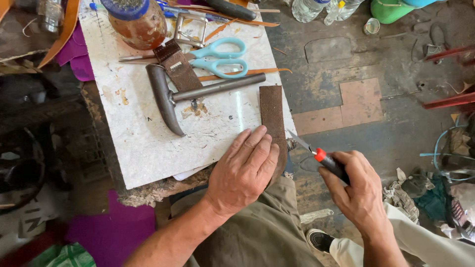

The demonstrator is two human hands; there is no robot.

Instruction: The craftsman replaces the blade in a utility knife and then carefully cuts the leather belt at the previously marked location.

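Note:
My left hand (245, 168) lies flat with fingers together, pressing down the near end of a brown leather strip (272, 112) at the right edge of a white stone slab (138, 138). My right hand (354, 190) grips a small utility knife (321, 155) with a red and black handle. Its blade points up and left, close to the strip's right edge near my left fingertips.
On the slab lie a cobbler's hammer (170, 99), turquoise scissors (220, 58), a second leather strip with a metal buckle (190, 30), thin orange leather trimmings and a brown jar (138, 22). Plastic bottles stand at the top. Rags and scraps litter the floor at right.

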